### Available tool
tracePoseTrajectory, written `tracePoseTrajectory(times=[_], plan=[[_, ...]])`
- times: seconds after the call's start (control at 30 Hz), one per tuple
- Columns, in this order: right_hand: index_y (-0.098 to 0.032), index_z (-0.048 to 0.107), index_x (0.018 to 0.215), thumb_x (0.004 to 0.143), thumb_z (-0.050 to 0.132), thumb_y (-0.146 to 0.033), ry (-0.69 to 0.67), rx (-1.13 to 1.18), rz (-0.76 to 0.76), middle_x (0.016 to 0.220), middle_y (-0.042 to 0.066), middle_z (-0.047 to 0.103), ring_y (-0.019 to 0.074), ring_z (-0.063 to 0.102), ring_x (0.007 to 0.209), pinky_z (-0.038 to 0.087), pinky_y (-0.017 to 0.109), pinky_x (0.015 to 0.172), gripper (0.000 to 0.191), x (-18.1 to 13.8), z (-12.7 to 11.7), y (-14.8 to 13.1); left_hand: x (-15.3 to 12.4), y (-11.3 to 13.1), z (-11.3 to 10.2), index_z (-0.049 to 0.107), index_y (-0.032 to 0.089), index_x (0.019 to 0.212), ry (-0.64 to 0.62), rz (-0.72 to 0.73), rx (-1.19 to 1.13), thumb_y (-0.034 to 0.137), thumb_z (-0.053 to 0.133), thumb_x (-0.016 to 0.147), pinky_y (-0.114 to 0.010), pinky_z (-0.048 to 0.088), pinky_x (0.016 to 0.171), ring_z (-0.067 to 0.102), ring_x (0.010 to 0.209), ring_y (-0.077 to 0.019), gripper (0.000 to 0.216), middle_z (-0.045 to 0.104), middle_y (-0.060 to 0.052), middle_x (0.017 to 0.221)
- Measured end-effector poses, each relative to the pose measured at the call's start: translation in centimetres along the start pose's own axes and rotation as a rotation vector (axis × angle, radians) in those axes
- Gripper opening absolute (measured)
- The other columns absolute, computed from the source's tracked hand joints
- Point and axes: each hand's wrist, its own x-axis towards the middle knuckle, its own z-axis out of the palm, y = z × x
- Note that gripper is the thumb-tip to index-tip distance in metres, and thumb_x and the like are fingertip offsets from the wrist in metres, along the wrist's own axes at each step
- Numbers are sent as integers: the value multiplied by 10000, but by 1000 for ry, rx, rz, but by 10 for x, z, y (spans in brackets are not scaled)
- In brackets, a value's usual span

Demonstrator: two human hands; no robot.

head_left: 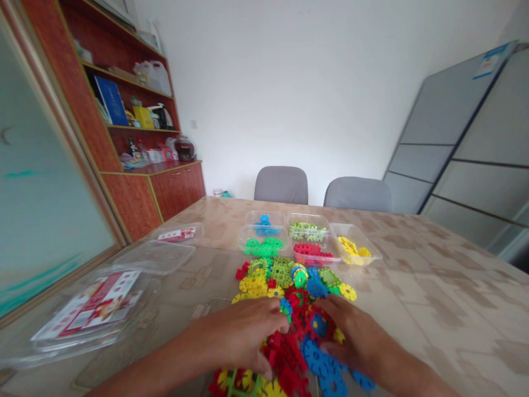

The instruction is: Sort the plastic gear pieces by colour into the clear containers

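A heap of plastic interlocking toy pieces lies on the table in front of me. My left hand (pixel 250 331) is over the left side of the heap, thumb and fingers apart, close to the red pieces (pixel 287 353). On the other side, my right hand (pixel 353 333) reaches in with thumb and fingers spread around a red piece with a blue and yellow centre (pixel 319 325). Blue disc pieces (pixel 324 364) lie under and beside that hand. Yellow pieces (pixel 253 285) and a green square piece (pixel 281 272) are farther back. Some fingertips are hidden.
Clear tubs behind the heap hold sorted pieces: blue (pixel 266 228), green (pixel 264 246), light green (pixel 308 231), red (pixel 313 253) and yellow (pixel 353 247). Transparent lids (pixel 155 257) and labelled lids (pixel 93 306) lie at left. Two grey chairs (pixel 281 185) stand beyond the table (pixel 433 286).
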Motion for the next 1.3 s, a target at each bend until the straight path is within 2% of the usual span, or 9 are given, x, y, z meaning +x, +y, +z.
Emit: tracePoseTrajectory(times=[0.1, 0.23, 0.4, 0.5, 0.67, 0.83, 0.97, 1.17, 1.3], plan=[[-188, 573, 1090, 699, 697, -177, 36, 89, 44, 936, 59, 644, 223, 597, 823, 472, 333, 721, 410, 1, 2, 7, 3, 2, 2, 597, 221, 976, -22, 6, -1, 336, 809, 712, -301, 444, 771, 594, 989, -263, 358, 597, -47, 1062], [-192, 573, 836, 824, 559, -187, -4, 270, 34, 642, -27, 566, 134, 499, 563, 362, 238, 509, 20, 6, 1, 4, 0, -1, -7, 608, 225, 945, -14, 31, -42, 227, 815, 717, -250, 418, 753, 603, 973, -213, 309, 614, -7, 1031], [-193, 637, 957, 921, 504, -233, 120, 180, -30, 887, 50, 659, 197, 599, 813, 463, 300, 722, 144, 18, -5, -11, 1, -5, -20, 638, 199, 898, 10, 58, -100, 184, 802, 735, -222, 413, 697, 615, 859, -174, 231, 639, 11, 901], [-176, 635, 1100, 933, 466, -192, 109, 36, -8, 1031, 108, 647, 249, 591, 971, 463, 369, 850, 238, 30, -2, -18, 7, -9, -21, 637, 202, 991, 160, 22, -120, 178, 712, 825, -263, 429, 824, 600, 972, -198, 184, 640, -21, 1010], [-88, 601, 1160, 857, 595, -203, 29, -118, 105, 1132, 190, 609, 327, 554, 1059, 436, 435, 911, 325, 45, 8, -22, 20, -26, -6, 590, 198, 1115, 369, -11, -57, 67, 602, 855, -337, 374, 996, 523, 1143, -227, 291, 612, -59, 1180], [-154, 575, 891, 734, 680, -123, 141, 28, 89, 955, 92, 618, 240, 569, 890, 451, 327, 759, 192, 46, 11, -14, 29, -41, 9, 588, 182, 1150, 365, -23, 15, 99, 675, 823, -368, 367, 1003, 528, 1123, -250, 348, 620, -72, 1156], [-186, 535, 828, 720, 621, -75, 103, 214, 126, 748, -3, 597, 173, 562, 685, 414, 264, 612, 177, 42, 10, -7, 29, -41, 10, 622, 188, 1055, 366, -51, 38, 58, 658, 810, -300, 416, 901, 546, 1054, -222, 279, 610, -54, 1052], [-162, 563, 1155, 766, 659, -207, 79, 138, -13, 1146, 121, 585, 275, 544, 1068, 428, 382, 882, 403, 32, 11, -5, 24, -34, 1, 643, 193, 916, 338, -64, 88, 58, 583, 849, -256, 415, 805, 557, 948, -189, 163, 590, -29, 939], [-173, 560, 953, 703, 682, -156, 64, 143, 43, 976, 68, 596, 235, 557, 921, 433, 325, 774, 278, 32, 11, -9, 23, -31, -3, 648, 188, 902, 327, -40, 57, 127, 585, 884, -270, 409, 822, 555, 957, -199, 90, 596, -34, 938]])
